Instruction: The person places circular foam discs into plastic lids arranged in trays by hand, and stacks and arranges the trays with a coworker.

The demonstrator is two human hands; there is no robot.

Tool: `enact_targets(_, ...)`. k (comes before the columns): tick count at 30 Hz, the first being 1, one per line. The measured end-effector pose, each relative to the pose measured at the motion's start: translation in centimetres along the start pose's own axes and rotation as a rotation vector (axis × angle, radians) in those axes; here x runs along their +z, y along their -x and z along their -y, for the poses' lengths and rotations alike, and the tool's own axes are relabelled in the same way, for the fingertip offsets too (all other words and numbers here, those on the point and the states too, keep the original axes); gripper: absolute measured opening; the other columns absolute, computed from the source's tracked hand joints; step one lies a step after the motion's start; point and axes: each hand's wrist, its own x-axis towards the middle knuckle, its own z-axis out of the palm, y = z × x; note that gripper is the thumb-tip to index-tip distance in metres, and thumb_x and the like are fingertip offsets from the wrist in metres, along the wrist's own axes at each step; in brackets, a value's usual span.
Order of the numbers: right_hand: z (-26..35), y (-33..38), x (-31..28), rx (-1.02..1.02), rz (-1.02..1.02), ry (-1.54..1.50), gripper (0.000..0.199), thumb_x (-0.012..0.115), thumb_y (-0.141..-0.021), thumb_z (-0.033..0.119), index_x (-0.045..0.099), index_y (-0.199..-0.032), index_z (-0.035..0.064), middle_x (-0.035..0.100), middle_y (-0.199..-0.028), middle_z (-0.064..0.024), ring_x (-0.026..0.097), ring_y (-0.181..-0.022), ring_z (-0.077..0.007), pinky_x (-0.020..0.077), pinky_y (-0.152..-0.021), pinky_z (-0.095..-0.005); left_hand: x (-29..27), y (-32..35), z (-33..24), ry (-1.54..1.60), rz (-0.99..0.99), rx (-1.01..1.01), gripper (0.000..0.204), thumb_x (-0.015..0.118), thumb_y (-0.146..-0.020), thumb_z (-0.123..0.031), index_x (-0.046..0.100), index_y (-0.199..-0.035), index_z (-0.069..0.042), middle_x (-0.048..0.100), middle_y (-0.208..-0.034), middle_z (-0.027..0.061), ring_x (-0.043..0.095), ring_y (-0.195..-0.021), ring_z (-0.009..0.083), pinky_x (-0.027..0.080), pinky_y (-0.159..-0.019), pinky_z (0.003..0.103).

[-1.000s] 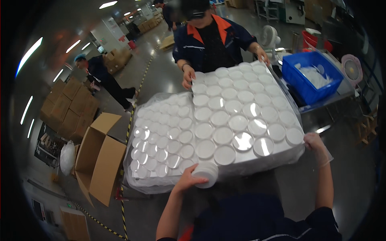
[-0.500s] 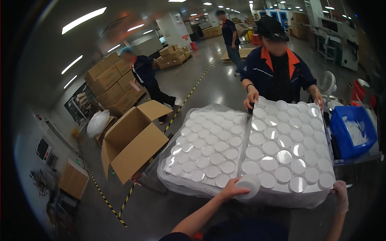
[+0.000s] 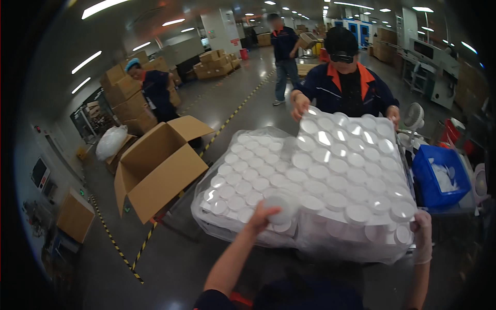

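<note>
I am gripping the near edge of two clear plastic bags packed with white round lids, lying side by side on the work surface in front of me; the co-worker (image 3: 343, 85) opposite is holding the far edge of the right bag

Left hand (image 3: 264, 216): fingers curling over the near edge of the left bag of lids (image 3: 250, 183), closed on the film and on one lid bulging at the rim. Right hand (image 3: 422, 235): wrapping the near right corner of the right bag of lids (image 3: 351, 178), fingers pressed into the film; I cannot tell how far they are closing underneath

Key relation: both bags are lying straight ahead of my hands, long axis running away from me toward the co-worker. The right bag is riding higher and overlapping the left along the middle seam. My left hand is the nearer one to the seam; my right is out at the far corner

Count: two bags; lids too many to count, in even rows across each. One open cardboard box (image 3: 160, 165) sitting on the floor well off to my left. One blue bin (image 3: 439, 178) just beside the right bag. Two more people standing farther back, one by the stacked boxes on the left, one in the aisle
</note>
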Motion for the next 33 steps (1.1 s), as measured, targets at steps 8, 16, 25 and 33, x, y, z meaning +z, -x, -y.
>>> enact_targets(8, -2.4, 1.3, 15.0, 0.167, 0.043, 0.059, 0.022, 0.054, -0.077, 0.019, 0.048, -0.058, 0.01, 0.04, -0.051, 0.0032, 0.037, -0.046, -0.0053, 0.0276, -0.042, -0.0213, -14.4, 3.2, -9.6, -0.209, -0.087, -0.097, 0.051, 0.065, -0.063, -0.015, 0.05, -0.108, 0.003, 0.058, -0.098, 0.0098, 0.059, -0.087, 0.0187, 0.048, -0.076, 0.031)
enact_targets(16, -5.7, 2.4, 30.3, 0.289, 0.146, 0.125, 0.028, 0.052, -0.082, 0.024, 0.054, -0.063, 0.0036, 0.047, -0.053, 0.0009, 0.042, -0.049, -0.0064, 0.0341, -0.046, -0.0222, -27.2, 4.5, -15.3, -0.462, -0.154, -0.196, 0.064, 0.07, -0.053, -0.022, 0.05, -0.108, 0.004, 0.059, -0.096, 0.0108, 0.058, -0.087, 0.0214, 0.047, -0.077, 0.033)
enact_targets(25, -13.5, 4.3, 35.8, 0.383, 0.149, 0.228, 0.026, 0.053, -0.083, 0.021, 0.055, -0.067, 0.0007, 0.049, -0.056, 0.0006, 0.044, -0.052, -0.0054, 0.0357, -0.049, -0.0224, -34.8, 3.5, -13.8, -0.53, -0.144, -0.356, 0.068, 0.071, -0.046, -0.023, 0.052, -0.105, 0.006, 0.06, -0.092, 0.011, 0.059, -0.082, 0.0225, 0.047, -0.075, 0.033)
enact_targets(33, -18.3, 4.4, 34.5, 0.387, 0.079, 0.313, 0.028, 0.05, -0.081, 0.023, 0.055, -0.066, -0.0003, 0.051, -0.054, -0.0064, 0.046, -0.051, -0.0106, 0.0388, -0.051, -0.0283, -35.0, 4.3, -10.1, -0.444, -0.168, -0.443, 0.063, 0.073, -0.054, -0.023, 0.052, -0.105, 0.007, 0.06, -0.093, 0.0115, 0.059, -0.083, 0.0217, 0.047, -0.073, 0.033)
